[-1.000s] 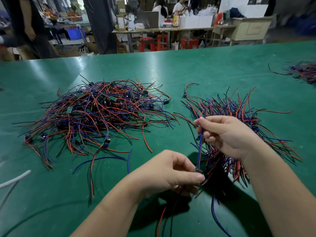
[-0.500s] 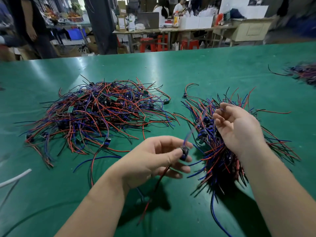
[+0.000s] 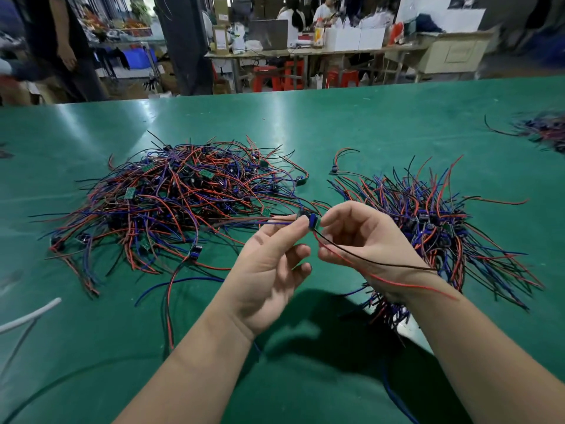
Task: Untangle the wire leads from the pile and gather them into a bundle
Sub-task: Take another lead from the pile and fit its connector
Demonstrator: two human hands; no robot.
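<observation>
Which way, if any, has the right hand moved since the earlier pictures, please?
Yes: the right hand has shifted left, off the gathered bundle and toward the tangled pile.

Green table [image 3: 367, 123]. Red, blue, black across pile [image 3: 183, 203] and bundle [image 3: 428, 215]. Held lead [image 3: 312, 222]: blue body, red and black tails. Far heap [image 3: 544, 133] maybe purplish.

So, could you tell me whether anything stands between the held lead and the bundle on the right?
Nothing visible except the right hand itself: it and the left hand pinch the lead, and the bundle lies just beyond.
</observation>
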